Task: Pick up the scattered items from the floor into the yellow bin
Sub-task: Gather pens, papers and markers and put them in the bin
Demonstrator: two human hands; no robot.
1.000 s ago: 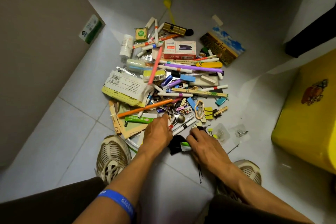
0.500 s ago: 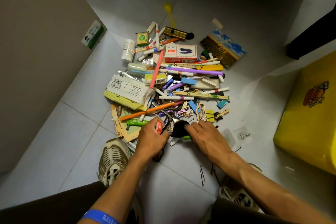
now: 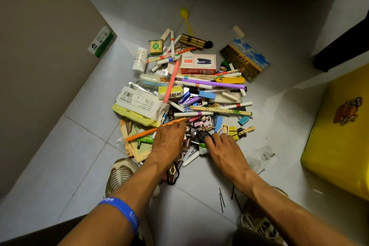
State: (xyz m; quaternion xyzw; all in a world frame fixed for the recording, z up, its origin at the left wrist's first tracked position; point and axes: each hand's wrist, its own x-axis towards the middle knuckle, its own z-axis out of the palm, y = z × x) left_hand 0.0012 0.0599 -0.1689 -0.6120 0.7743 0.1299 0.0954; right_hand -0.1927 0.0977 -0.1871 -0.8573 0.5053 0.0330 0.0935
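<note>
**Scattered items under both hands, yellow bin off to the right**

The scattered items (image 3: 191, 90) lie heaped on the tiled floor (image 3: 75, 156), reaching from under both hands away forward. In the head view, the left hand (image 3: 169, 142) rests palm down on the near edge of the heap, fingers curled over small things beneath it; whether it grips any of them cannot be told. An orange pen (image 3: 151, 130) runs from under its fingertips out to its left. Behind its wrist a black hair tie (image 3: 173, 174) lies on the floor. The right hand (image 3: 223, 151) lies palm down just beside the left, fingers bent, fingertips on a black object (image 3: 204, 135); its grip cannot be told either. The yellow bin (image 3: 339, 146) stands well to the right of the right hand, apart from the heap. A stapler box (image 3: 198, 64) sits ahead of both hands.
</note>
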